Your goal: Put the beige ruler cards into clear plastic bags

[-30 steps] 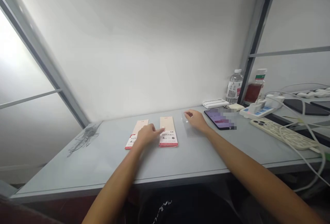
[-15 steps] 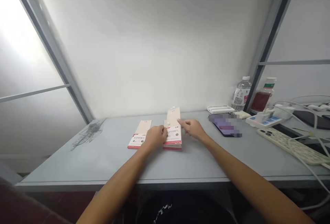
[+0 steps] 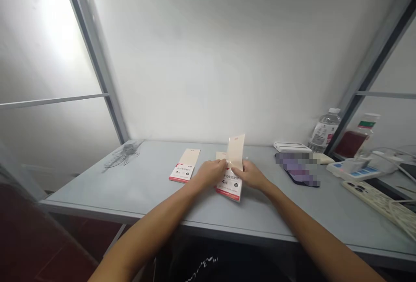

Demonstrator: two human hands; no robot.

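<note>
Between my two hands is a flat ruler set packet [image 3: 230,188], cream at the top with a white and red printed lower part. It is tilted, its upper end raised and bent back. My left hand [image 3: 212,172] is closed at its left edge. My right hand [image 3: 252,174] pinches the right side, thumb across the front. Behind it shows the cream top of another packet [image 3: 220,155], mostly hidden. To the left, a matching ruler set packet [image 3: 185,166] lies flat on the grey table [image 3: 152,178].
On the right lie a purple-screened phone [image 3: 297,168], a white box-like device [image 3: 291,147], a power strip [image 3: 352,169] with cables and a patterned phone case [image 3: 377,202]. A water bottle [image 3: 325,130] and a red-liquid bottle [image 3: 355,139] stand behind. Dark scribble marks [image 3: 125,155] are at far left.
The top packet has been tilted, its upper end lifted off the one beneath. My right hand has moved from its upper edge to grip its side. The camera view has shifted.
</note>
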